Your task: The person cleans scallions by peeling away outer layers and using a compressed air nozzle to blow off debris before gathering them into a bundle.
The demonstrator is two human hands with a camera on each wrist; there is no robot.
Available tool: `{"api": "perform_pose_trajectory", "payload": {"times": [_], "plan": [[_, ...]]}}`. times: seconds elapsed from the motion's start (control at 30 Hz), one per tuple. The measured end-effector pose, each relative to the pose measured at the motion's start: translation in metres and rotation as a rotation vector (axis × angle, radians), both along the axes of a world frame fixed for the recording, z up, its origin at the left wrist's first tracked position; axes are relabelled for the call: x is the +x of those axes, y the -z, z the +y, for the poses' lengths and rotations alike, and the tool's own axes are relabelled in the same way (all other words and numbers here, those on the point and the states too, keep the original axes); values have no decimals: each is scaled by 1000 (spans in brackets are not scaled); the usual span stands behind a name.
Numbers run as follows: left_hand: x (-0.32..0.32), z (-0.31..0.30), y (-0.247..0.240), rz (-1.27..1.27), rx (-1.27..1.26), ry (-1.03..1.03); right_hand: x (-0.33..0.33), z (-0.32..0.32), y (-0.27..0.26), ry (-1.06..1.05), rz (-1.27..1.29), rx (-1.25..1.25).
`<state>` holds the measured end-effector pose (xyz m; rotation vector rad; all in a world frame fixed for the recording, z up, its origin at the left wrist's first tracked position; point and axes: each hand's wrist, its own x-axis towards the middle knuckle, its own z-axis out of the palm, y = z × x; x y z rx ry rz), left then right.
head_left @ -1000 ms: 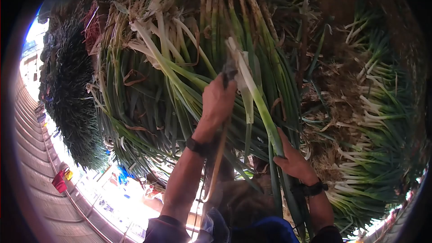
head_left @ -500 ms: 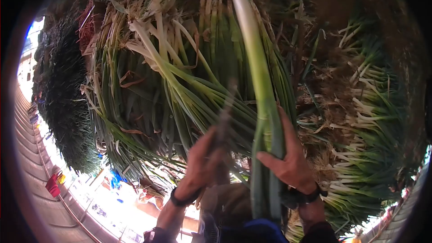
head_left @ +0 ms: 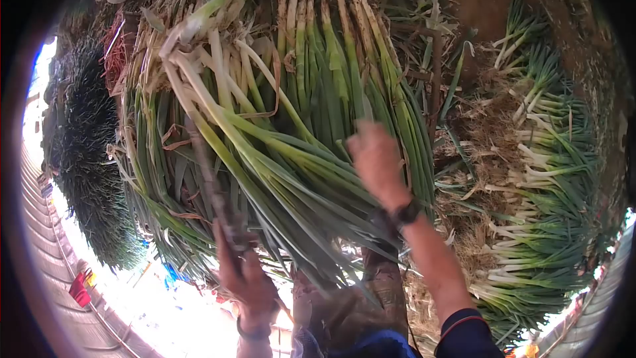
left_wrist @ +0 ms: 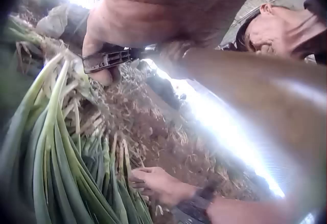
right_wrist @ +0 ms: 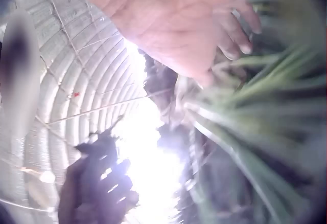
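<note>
My left hand (head_left: 248, 285) grips a dark air gun (head_left: 215, 185) at the lower left; its long nozzle points up over the leaves. The left wrist view shows a black part of that gun (left_wrist: 110, 60) under the fingers and a thick tan hose (left_wrist: 265, 86) close to the camera. Several cleaned green onions (head_left: 228, 136) lie slanting across the heap, white ends at upper left. My right hand (head_left: 377, 159) is over the row of uncleaned green onions (head_left: 301, 46), with loosely extended fingers (right_wrist: 240, 40) that appear to hold nothing. Its fingertips are blurred in the head view.
Along the right side lies a long band of green onions (head_left: 550, 225), roots facing inward. A dark heap of leaves (head_left: 86, 146) stands at the left, near red string (head_left: 114, 46). A red bag (head_left: 81, 288) hangs by the ribbed wall. My trousers (head_left: 384, 278) show below.
The thick green onion has left my right hand and lies with the cleaned ones at left. That hand moved up to the uncleaned row; my left hand drew down and left with the air gun.
</note>
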<state>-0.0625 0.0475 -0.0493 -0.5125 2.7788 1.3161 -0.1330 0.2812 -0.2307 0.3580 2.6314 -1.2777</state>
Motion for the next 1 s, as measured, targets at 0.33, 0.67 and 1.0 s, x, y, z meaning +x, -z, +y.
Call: {"api": "perform_pose_trajectory", "payload": {"times": [0.33, 0.67, 1.0], "plan": [[21, 44, 41, -281, 63, 349, -48, 105, 124, -52, -306, 506], [7, 46, 26, -275, 47, 431, 14, 85, 42, -177, -165, 361], [56, 46, -2, -513, 9, 382, 108, 19, -69, -236, -456, -128]]}}
